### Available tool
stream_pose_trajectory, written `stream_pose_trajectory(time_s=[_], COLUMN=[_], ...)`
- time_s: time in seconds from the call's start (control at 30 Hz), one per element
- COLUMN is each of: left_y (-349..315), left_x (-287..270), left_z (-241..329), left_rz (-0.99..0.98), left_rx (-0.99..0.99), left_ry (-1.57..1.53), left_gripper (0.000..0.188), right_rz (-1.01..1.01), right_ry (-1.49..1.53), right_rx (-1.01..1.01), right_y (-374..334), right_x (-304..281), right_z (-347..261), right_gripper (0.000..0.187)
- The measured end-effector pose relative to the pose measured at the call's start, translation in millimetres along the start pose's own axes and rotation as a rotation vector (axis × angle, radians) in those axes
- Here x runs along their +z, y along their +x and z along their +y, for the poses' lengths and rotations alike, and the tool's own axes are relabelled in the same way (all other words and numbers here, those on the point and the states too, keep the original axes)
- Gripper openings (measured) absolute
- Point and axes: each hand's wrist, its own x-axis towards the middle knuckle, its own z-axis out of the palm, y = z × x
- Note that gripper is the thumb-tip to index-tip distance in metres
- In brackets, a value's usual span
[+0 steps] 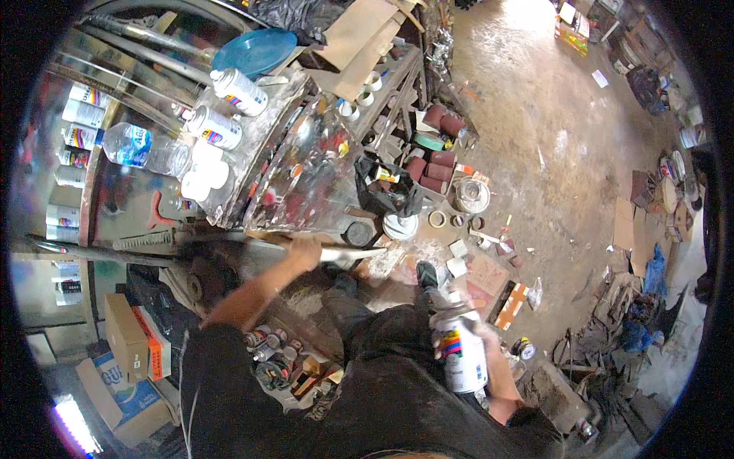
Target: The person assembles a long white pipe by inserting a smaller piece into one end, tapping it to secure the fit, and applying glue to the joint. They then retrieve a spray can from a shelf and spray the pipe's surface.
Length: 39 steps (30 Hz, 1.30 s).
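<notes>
My right hand [487, 340] is wrapped round a white spray can [462, 358] with coloured stripes, at the lower right in front of my body. The can's top is blurred, so its nozzle is hard to make out. Left of centre, my left hand [304, 254] closes on a long narrow strip [352, 253]. Its right end is pale and tapers to a point; toward the left it looks brownish and passes behind my forearm. I cannot tell what kind of part the strip is. Beyond it stands a paint-stained workbench [287, 183].
On the bench are spray cans [239, 92], plastic bottles [128, 145] and a blue round lid [254, 52]. A black bag [386, 187], reddish sandpaper rolls [437, 170], tape rings [437, 219] and a white tub [472, 195] crowd the floor. Cardboard boxes [126, 336] stand at the left.
</notes>
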Motion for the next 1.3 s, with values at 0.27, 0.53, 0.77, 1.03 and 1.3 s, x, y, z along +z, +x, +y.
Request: stream_pose_trajectory(time_s=[0.27,0.53,0.77,1.03,1.3], left_y=[-18.6,-44.7,-57.2,-91.5,-185.1], left_x=[67.3,101.4,134.0,200.1,252.4], left_z=[85.2,79.1,59.1,-12.5,-55.8], left_rz=[0.022,0.06,0.218,0.369,0.249], left_rx=[-0.588,-0.614,-0.592,-0.545,-0.56], left_ry=[0.012,0.064,0.12,0.065,0.007], left_gripper=[0.015,0.013,0.01,0.011,0.021], right_rz=[0.535,0.284,0.195,0.064,0.372], right_ry=[-0.088,0.055,-0.084,-0.281,-0.424], right_rx=[-0.831,-0.537,-1.002,-1.049,-1.405], right_y=[-8.2,-39.0,-12.3,-11.3,-90.8], right_x=[-26.4,-98.3,-38.7,55.2,23.8], right_z=[-139.9,-101.1,-128.9,-145.5,-126.1], right_gripper=[0.07,0.076,0.059,0.067,0.06])
